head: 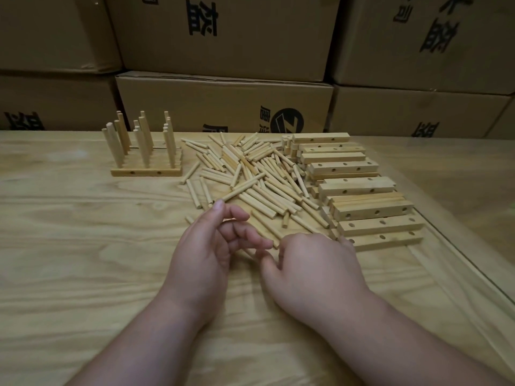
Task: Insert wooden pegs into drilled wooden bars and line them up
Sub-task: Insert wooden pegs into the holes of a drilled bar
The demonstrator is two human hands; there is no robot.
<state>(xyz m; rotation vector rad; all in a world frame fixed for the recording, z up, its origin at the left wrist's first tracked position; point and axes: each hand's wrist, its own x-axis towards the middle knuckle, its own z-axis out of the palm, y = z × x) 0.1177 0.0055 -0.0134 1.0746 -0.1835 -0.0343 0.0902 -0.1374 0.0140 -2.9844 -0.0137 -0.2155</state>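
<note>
The person works at a wooden surface (83,246). In the middle lies a loose pile of pegs (250,174), spread in many directions. To the right of this pile, touching it, is a stack of drilled bars (359,185), laid roughly parallel, with their holes visible on the side. At the far left stand the finished bars (146,171), lined up one behind the other, with pegs upright in them.

The left hand (206,254) is at the near edge of the pile; its fingers (239,215) are loosely curled and hold nothing clear, and the index fingertip touches the end of one peg (242,188).

The right hand (315,268) lies just beside it, back upward, its fingers bent down onto the pegs near the closest bar. Whether they hold a peg cannot be told, because the hand hides them.

Behind the surface are stacked cardboard boxes (223,101) with black print.
</note>
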